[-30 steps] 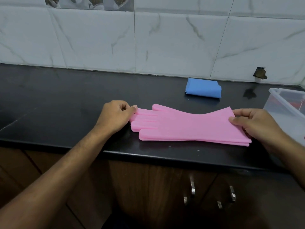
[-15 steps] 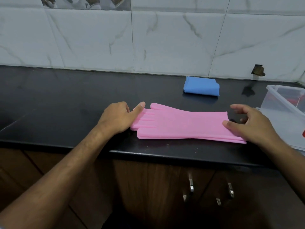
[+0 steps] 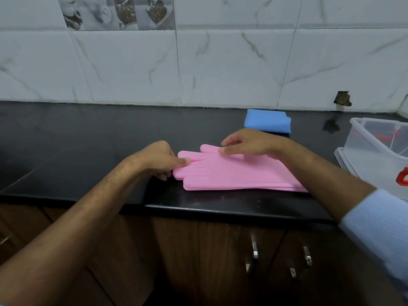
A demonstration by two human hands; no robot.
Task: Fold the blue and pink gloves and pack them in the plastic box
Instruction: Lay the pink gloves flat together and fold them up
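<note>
Pink gloves [image 3: 231, 173] lie stacked flat near the desk [image 3: 66, 140] front edge, left hand [image 3: 159, 161] pinching their fingertips, right hand [image 3: 245, 143] loosely spread above, bare desk leftward, folded blue gloves [image 3: 267, 121] and plastic box [image 3: 375, 151] rightward.

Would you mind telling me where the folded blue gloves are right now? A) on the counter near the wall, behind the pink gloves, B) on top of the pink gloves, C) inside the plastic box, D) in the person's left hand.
A: the blue gloves lie folded on the black counter near the tiled wall, behind the pink gloves, outside the plastic box.
</note>
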